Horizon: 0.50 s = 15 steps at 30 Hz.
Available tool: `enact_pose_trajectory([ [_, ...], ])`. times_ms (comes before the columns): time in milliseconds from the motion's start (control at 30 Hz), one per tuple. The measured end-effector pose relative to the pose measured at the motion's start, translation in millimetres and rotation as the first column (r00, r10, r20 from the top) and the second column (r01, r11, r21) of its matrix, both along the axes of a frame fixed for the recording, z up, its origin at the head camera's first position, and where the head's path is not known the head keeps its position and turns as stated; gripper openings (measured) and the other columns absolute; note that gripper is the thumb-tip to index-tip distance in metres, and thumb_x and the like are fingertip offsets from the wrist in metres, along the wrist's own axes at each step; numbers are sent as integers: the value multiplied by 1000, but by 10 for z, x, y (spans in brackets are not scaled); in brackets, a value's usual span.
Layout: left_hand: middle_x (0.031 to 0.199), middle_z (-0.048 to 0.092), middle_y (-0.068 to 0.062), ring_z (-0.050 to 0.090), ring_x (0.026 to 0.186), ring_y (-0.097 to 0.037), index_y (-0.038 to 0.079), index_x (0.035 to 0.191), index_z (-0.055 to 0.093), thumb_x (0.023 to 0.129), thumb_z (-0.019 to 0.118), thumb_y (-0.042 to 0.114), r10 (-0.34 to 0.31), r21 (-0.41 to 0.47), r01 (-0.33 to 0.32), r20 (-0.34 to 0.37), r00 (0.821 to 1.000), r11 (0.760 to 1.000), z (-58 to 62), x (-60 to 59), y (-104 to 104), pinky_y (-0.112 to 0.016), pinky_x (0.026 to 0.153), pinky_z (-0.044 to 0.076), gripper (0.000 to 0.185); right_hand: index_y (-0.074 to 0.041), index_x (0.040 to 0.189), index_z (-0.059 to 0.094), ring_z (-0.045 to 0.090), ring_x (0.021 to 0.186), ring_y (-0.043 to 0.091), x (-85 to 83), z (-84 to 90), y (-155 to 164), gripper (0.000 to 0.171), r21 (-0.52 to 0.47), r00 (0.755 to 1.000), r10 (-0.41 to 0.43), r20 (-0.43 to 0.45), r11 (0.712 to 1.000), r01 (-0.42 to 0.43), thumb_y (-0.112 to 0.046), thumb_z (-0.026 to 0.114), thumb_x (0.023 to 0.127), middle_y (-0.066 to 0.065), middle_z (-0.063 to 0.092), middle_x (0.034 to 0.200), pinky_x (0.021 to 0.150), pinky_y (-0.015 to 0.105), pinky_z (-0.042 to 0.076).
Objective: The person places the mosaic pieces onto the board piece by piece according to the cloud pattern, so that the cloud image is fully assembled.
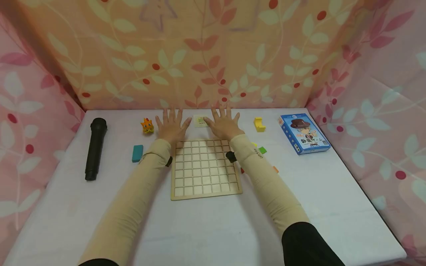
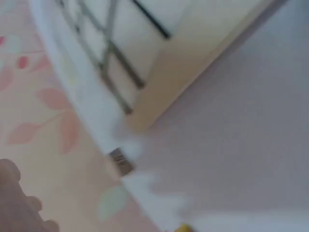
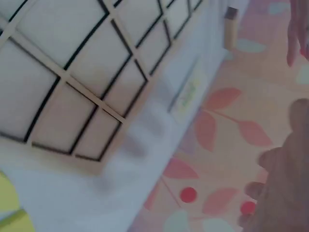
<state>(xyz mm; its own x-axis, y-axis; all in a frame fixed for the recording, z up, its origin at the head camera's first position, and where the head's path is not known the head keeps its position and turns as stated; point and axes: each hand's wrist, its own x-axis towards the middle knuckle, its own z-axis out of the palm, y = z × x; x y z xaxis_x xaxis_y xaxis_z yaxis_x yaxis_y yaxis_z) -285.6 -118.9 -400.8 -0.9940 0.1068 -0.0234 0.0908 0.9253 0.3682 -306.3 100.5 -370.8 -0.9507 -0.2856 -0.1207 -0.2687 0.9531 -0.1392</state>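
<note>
Wooden grid board (image 1: 205,169) on white table (image 1: 332,199)

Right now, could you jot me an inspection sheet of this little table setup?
Surface: white table, cloth-covered.
Job's things: wooden grid board, squares bare; small card beyond it.
Clutter: black microphone, teal block, orange toy, yellow piece, blue game box, green piece.
Grips: left hand and right hand flat, fingers spread, holding nothing.
Cables: nothing seen.
Surroundings: leaf-print fabric walls.
</note>
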Motion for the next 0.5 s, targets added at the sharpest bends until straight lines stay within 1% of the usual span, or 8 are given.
enact_pose_trajectory([
  [67, 158, -23, -7, -23, 144, -33, 25, 153, -10, 98, 19, 63, -36, 43, 37, -18, 999, 998, 64, 91, -67, -65, 109, -13, 73, -24, 156, 9, -7, 147, 36, 82, 100, 112, 71, -4, 999, 24, 31, 1000, -24, -64, 17, 97, 10, 3, 162, 109, 69, 5],
  [100, 159, -20, -8, -20, 145, -35, 25, 154, -8, 99, 24, 60, -59, 74, 61, -32, 998, 995, 94, 153, -112, -65, 110, -11, 72, -22, 155, 16, 2, 146, 37, 128, 146, 192, 70, -1, 998, 36, 45, 999, -36, -62, 23, 98, 12, 12, 160, 109, 68, 10],
  [167, 160, -14, -11, -11, 146, -39, 24, 155, -2, 100, 33, 53, -107, 150, 112, -40, 993, 982, 141, 313, -207, -65, 111, -4, 71, -16, 150, 32, 20, 140, 37, 220, 199, 388, 64, -2, 996, 52, 69, 999, -52, -55, 35, 99, 15, 28, 153, 109, 63, 20],
  [200, 160, -10, -14, -6, 146, -42, 23, 156, 1, 100, 37, 49, -133, 184, 137, -31, 991, 973, 154, 403, -254, -66, 111, 0, 71, -13, 147, 37, 27, 136, 37, 261, 202, 497, 61, 6, 995, 51, 84, 999, -52, -51, 40, 100, 16, 34, 148, 108, 60, 26],
  [267, 160, -4, -18, 3, 144, -45, 20, 156, 8, 101, 40, 45, -176, 251, 168, 9, 984, 953, 137, 573, -347, -67, 110, 9, 68, -7, 140, 46, 36, 126, 36, 327, 172, 713, 53, 24, 994, 24, 106, 999, -26, -42, 49, 99, 19, 42, 140, 104, 55, 35],
  [333, 159, 1, -20, 9, 143, -46, 19, 155, 14, 101, 40, 45, -196, 317, 164, 73, 978, 934, 86, 717, -424, -67, 108, 15, 66, -3, 134, 52, 40, 118, 35, 370, 99, 906, 47, 30, 992, -18, 125, 999, 15, -34, 54, 98, 21, 47, 133, 99, 51, 41],
  [400, 158, 5, -21, 13, 142, -45, 16, 154, 17, 101, 39, 46, -203, 369, 141, 136, 970, 919, 11, 808, -478, -67, 107, 19, 65, -2, 130, 54, 42, 114, 34, 386, 15, 1052, 43, 28, 986, -69, 150, 997, 65, -29, 56, 97, 21, 49, 128, 97, 50, 43],
  [500, 156, 11, -21, 16, 142, -43, 14, 152, 22, 101, 39, 47, -193, 441, 90, 195, 961, 893, -119, 849, -509, -64, 108, 22, 63, -2, 126, 56, 44, 112, 33, 381, -106, 1186, 38, 11, 976, -119, 184, 993, 119, -26, 57, 97, 20, 51, 124, 96, 51, 44],
])
